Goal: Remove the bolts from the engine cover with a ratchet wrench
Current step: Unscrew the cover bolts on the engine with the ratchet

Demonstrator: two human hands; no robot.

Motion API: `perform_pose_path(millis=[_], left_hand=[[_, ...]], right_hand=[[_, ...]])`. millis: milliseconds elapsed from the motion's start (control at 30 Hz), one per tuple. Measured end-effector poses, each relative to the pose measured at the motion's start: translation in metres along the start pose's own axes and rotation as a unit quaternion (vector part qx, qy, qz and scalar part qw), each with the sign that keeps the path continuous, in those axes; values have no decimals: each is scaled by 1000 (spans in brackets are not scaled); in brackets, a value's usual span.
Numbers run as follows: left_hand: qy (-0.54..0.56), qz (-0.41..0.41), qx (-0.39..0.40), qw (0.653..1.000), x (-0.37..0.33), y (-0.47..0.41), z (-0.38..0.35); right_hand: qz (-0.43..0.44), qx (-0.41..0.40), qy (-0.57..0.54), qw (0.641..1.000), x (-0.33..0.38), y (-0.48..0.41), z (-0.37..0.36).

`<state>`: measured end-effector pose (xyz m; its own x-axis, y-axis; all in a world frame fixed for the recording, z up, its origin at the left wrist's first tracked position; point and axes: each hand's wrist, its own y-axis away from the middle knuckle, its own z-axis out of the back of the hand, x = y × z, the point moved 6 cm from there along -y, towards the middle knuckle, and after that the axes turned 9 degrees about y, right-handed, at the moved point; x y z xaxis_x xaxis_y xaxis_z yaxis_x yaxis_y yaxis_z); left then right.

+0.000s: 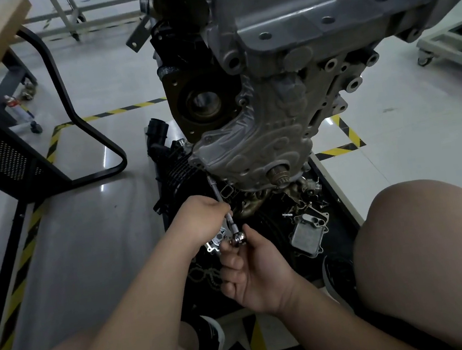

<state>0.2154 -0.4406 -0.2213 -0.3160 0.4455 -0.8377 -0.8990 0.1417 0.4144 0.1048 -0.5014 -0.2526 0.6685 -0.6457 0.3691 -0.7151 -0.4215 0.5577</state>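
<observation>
Left hand (200, 220) is curled round the ratchet wrench (238, 237) extension, right hand (256, 272) just below pinches its head, tip up at the engine cover (249, 148).

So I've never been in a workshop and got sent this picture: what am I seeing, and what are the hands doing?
It is one view from a camera on the person's head, looking down past bare knees. The grey engine cover sits on an engine above a black tray of loose parts. The left hand grips the long shaft of a ratchet wrench, whose tip reaches up to the cover's lower edge. The right hand pinches the wrench's head.
</observation>
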Motion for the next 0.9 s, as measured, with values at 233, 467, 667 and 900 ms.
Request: perform_pose_path(millis=[233, 467, 667, 900], left_hand=[[-41, -31, -22, 998, 0, -1, 5], [-80, -36, -24, 996, 1, -1, 9], [-93, -46, -20, 994, -4, 3, 8], [-82, -50, -33, 995, -6, 4, 10]], right_hand=[[9, -57, 138, 989, 3, 3, 2], [114, -163, 342, 919, 15, 4, 16], [222, -262, 541, 768, 39, 19, 16], [235, -280, 663, 654, 49, 20, 12]])
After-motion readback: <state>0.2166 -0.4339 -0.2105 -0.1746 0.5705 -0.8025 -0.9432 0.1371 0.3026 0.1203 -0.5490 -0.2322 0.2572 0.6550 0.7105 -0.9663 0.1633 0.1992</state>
